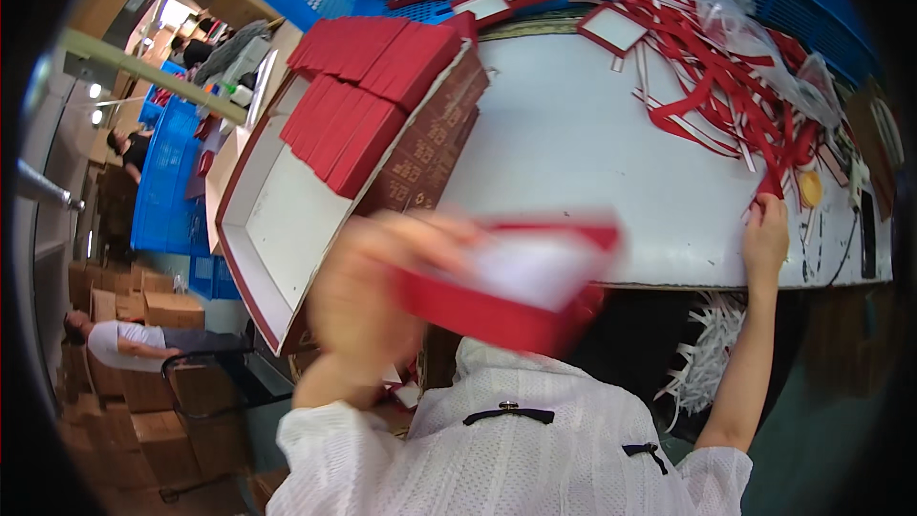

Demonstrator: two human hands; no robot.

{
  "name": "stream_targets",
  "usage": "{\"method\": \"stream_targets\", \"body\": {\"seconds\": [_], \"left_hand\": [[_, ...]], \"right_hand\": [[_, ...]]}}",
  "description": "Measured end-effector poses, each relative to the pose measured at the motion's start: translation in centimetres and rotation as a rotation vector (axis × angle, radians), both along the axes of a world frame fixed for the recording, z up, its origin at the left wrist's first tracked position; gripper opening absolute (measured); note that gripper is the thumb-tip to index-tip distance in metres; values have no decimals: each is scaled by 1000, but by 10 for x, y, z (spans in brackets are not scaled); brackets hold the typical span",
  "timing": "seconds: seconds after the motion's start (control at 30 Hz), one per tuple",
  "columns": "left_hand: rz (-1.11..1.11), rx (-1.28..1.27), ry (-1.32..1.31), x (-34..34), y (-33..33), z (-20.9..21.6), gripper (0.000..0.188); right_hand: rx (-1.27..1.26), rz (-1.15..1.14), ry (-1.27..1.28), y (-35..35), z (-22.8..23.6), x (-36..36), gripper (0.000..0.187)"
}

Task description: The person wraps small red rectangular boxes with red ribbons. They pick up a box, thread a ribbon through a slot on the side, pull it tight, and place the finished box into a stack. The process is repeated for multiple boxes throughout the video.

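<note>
- The left hand is raised close to the camera and blurred, its fingers curled in a grip, thumb side up.
- The left forearm rises from a white sleeve at the lower edge.
- The right arm stretches out nearly straight, bare below a short white sleeve.
- The right hand has its fingertips pinched together at the top.

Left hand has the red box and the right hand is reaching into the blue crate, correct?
Not quite. The left hand does hold the red box, but the head view shows the right hand at the red ribbons on the white table, not in a crate.
</note>
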State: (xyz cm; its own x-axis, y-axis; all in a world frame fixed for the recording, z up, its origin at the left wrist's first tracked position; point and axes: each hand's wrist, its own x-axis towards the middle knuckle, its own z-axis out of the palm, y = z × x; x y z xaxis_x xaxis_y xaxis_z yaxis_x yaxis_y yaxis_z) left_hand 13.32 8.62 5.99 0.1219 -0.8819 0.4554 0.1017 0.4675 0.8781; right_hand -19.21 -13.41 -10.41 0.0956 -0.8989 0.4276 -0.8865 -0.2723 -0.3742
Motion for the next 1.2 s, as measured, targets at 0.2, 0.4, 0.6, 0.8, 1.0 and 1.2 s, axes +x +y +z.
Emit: {"method": "stream_targets", "body": {"seconds": [0.2,0.4,0.6,0.8,1.0,1.2], "left_hand": [[949,-154,88,152,-4,69,27],[900,384,75,232,-53,-11,27],[800,520,-78,261,-52,-26,31],[805,-67,-1048,112,-76,28,20],[-38,-175,-1380,-51,-42,-6,31],[-218,-219,-1044,-67,-50,-27,13]], "right_hand": [[-88,24,-145,10,3,-2,15],[100,-47,-461,23,10,-8,20],[-137,62,-323,44,22,-10,20],[-321,376,-108,77,79,35,25],[-292,866,-219,127,119,90,20],[-145,893,-548,144,118,78,37]]}}
